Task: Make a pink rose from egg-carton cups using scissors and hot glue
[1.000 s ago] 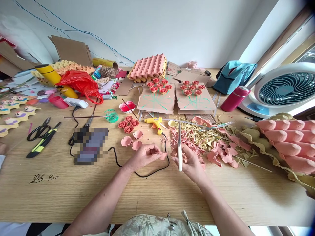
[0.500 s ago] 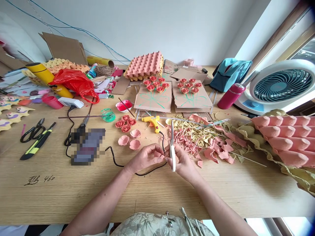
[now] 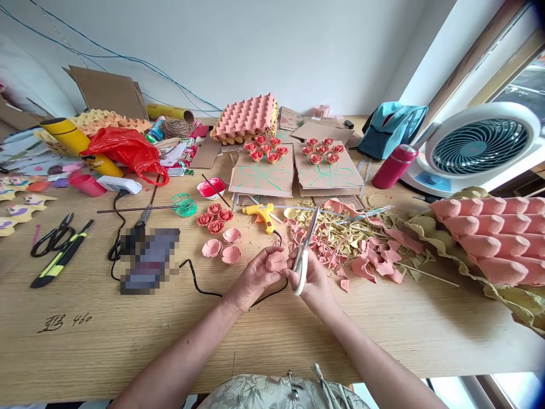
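Note:
My left hand (image 3: 258, 275) pinches a small pink egg-carton piece (image 3: 276, 261) in front of my chest. White-handled scissors (image 3: 301, 267) are in my right hand (image 3: 314, 282), blades pointing away from me and leaning right. The right fingertips come close to the pink piece; whether they touch it I cannot tell. Just beyond my left hand lie pink cut cups (image 3: 231, 254) and several painted red roses (image 3: 216, 217). A yellow glue gun (image 3: 263, 216) rests past my hands, its black cord running beneath them. Pink and yellow carton scraps (image 3: 323, 244) are heaped to the right.
Cardboard sheets with red flowers (image 3: 260, 180) stand at the back, before stacked egg trays (image 3: 247, 116). More trays (image 3: 489, 238), a fan (image 3: 481, 145) and a magenta bottle (image 3: 395, 166) are right. Black scissors (image 3: 54, 238) and a utility knife (image 3: 62, 258) lie left.
The scissors have tilted to the right. The pink piece has come up into clearer view between my left fingers. My view has shifted slightly.

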Available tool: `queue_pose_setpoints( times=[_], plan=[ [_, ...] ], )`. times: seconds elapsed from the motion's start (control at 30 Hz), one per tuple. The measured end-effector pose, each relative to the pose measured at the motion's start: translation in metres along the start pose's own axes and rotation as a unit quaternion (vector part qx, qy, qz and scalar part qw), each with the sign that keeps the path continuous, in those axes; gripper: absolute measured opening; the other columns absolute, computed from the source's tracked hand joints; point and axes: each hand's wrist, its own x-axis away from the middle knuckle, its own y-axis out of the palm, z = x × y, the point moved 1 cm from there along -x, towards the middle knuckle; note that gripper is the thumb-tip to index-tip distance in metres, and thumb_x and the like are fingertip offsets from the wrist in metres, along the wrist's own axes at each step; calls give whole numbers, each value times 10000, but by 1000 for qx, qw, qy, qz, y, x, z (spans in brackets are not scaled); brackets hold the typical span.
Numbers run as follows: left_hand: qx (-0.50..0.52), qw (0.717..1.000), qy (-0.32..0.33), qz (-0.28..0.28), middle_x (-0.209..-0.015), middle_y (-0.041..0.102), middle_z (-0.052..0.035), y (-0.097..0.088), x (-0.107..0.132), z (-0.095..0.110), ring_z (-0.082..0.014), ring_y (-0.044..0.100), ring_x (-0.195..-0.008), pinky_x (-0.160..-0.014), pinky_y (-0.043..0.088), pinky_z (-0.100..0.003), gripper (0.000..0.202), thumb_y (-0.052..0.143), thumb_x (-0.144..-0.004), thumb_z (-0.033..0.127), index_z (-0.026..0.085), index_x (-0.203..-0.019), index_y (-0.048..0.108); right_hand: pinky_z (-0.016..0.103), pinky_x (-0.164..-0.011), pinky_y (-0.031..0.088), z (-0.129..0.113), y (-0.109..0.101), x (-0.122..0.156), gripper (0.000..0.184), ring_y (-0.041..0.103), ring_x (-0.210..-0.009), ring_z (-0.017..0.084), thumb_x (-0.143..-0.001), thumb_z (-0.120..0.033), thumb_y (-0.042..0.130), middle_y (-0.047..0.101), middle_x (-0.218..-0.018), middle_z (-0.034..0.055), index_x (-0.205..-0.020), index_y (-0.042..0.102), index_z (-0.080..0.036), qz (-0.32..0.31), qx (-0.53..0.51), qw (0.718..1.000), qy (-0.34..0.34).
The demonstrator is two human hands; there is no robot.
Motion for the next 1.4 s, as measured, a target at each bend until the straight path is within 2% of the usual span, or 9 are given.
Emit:
queue_pose_setpoints(
  times=[0.1, 0.23, 0.37, 0.53, 0.7, 0.87, 1.23, 1.4],
  plan=[
    [27, 999, 12, 31, -902, 585, 4, -2, 0, -5, -159, 616, -931, -862, 503, -298, 552, 862, -692, 208, 248, -1195, 640, 316, -671, 480, 2, -1, 3, 322, 548, -775, 180, -866, -450, 695, 604, -926, 32, -1034, 503, -254, -5, 44, 999, -27],
    [69, 995, 46, 60, -802, 507, 48, -9, -2, -3, -79, 532, -753, -731, 471, -213, 544, 854, -686, 178, 252, -1187, 656, 314, -697, 455, -6, -12, 2, 228, 527, -765, 177, -892, -411, 656, 582, -857, 12, -947, 525, -232, -30, 140, 988, -59],
    [91, 991, 79, 65, -801, 473, 57, -13, -4, 5, -54, 453, -688, -672, 439, -193, 509, 850, -676, 164, 238, -1146, 668, 303, -658, 383, -12, -22, -1, 240, 463, -679, 158, -903, -398, 612, 522, -732, -18, -797, 490, -221, -98, 281, 951, -85],
    [73, 991, 86, 75, -785, 502, 60, -14, -2, 12, -60, 483, -704, -708, 454, -196, 494, 829, -691, 179, 251, -1147, 654, 321, -717, 375, -14, -21, -1, 250, 496, -697, 167, -896, -398, 600, 549, -747, -13, -797, 451, -224, -134, 374, 910, -118],
    [47, 991, 91, 84, -905, 611, 34, -11, 0, 16, -79, 559, -782, -748, 480, -204, 508, 822, -677, 193, 255, -1149, 645, 340, -760, 372, -14, -18, -1, 249, 508, -706, 171, -898, -400, 596, 557, -751, -14, -804, 444, -226, -137, 409, 891, -141],
    [30, 992, 89, 84, -965, 653, 24, -8, 1, 19, -104, 607, -877, -806, 490, -225, 498, 823, -662, 172, 257, -1120, 646, 355, -789, 376, -13, -18, -1, 235, 515, -723, 177, -902, -396, 597, 563, -777, -6, -831, 451, -225, -144, 425, 881, -152],
    [5, 993, 85, 82, -808, 605, 70, -10, -1, 14, -93, 604, -863, -874, 470, -239, 488, 852, -650, 144, 244, -1071, 627, 383, -824, 377, -15, -16, 0, 228, 501, -739, 197, -911, -400, 552, 548, -788, 6, -845, 413, -231, -145, 428, 875, -173],
    [19, 995, 83, 59, -859, 657, 58, -9, -1, 10, -87, 614, -839, -831, 474, -219, 477, 842, -669, 132, 238, -1077, 620, 399, -861, 376, -14, -15, -1, 234, 511, -737, 206, -926, -427, 526, 565, -794, 16, -847, 409, -240, -149, 417, 875, -195]
  ],
)
